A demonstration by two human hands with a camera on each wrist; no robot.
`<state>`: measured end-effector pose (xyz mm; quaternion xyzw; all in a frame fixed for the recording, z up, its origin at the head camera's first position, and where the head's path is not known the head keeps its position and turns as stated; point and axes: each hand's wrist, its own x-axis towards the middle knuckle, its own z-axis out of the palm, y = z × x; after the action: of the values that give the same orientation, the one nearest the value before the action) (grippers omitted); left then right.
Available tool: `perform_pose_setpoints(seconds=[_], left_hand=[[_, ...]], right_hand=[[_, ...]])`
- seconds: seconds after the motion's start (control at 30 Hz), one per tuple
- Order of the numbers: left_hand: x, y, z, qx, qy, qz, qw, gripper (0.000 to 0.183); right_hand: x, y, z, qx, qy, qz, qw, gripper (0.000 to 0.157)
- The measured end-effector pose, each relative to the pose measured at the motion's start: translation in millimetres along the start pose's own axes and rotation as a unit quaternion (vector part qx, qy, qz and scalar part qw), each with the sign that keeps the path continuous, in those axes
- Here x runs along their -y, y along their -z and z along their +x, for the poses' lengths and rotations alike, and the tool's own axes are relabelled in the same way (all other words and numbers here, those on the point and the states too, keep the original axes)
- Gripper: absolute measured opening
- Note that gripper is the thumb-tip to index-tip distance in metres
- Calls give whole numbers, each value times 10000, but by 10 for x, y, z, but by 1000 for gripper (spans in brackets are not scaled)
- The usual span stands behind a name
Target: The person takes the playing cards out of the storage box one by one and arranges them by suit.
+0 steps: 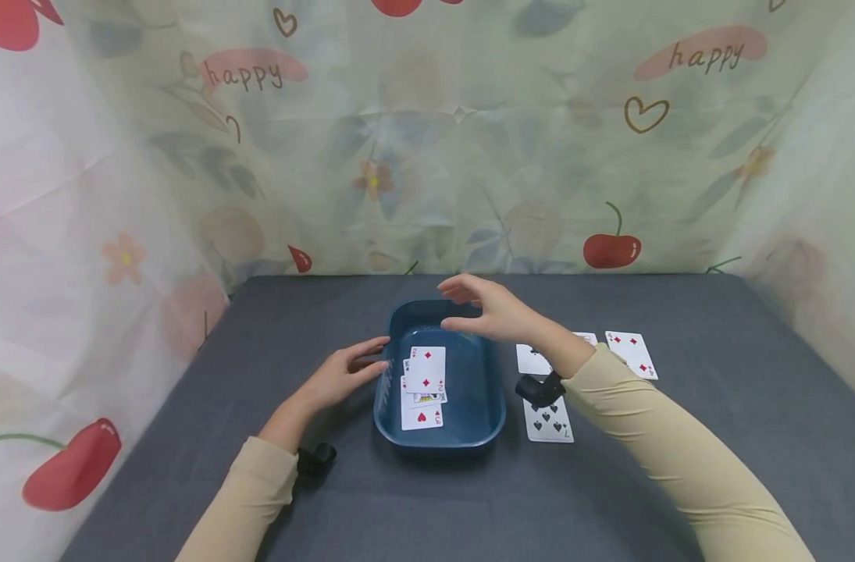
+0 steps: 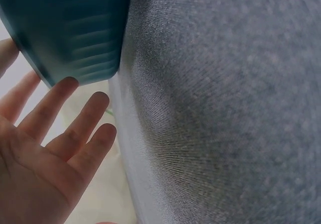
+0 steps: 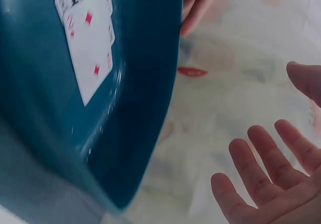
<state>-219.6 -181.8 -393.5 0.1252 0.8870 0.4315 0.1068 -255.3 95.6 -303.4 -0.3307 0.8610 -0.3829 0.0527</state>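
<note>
A dark blue plastic tray [image 1: 472,398] sits mid-table with several playing cards overlapping inside. On top lies a two of diamonds [image 1: 427,367], partly covering a face card and a heart card [image 1: 422,417]. My left hand [image 1: 337,381] rests its spread fingertips against the tray's left rim; in the left wrist view the fingers [image 2: 75,128] are extended along the tray's outer wall. Over the far right part of the tray hovers my right hand [image 1: 496,308], thumb apart from loosely bent fingers, holding nothing. The right wrist view shows those fingers [image 3: 258,176] spread, away from the cards.
Right of the tray lie a spade card [image 1: 548,421], a four of diamonds [image 1: 632,355] and a black-suited card [image 1: 531,359], with another partly hidden behind my right forearm. Patterned fabric [image 1: 434,156] hangs behind the grey table [image 1: 427,515] and at both sides.
</note>
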Motion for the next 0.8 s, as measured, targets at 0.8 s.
perform_pose_setpoints(seconds=[0.8], left_hand=[[7, 4, 7, 83, -52, -58, 9999, 56]], right_hand=[[-51, -587, 396, 348, -696, 127, 9969, 53]])
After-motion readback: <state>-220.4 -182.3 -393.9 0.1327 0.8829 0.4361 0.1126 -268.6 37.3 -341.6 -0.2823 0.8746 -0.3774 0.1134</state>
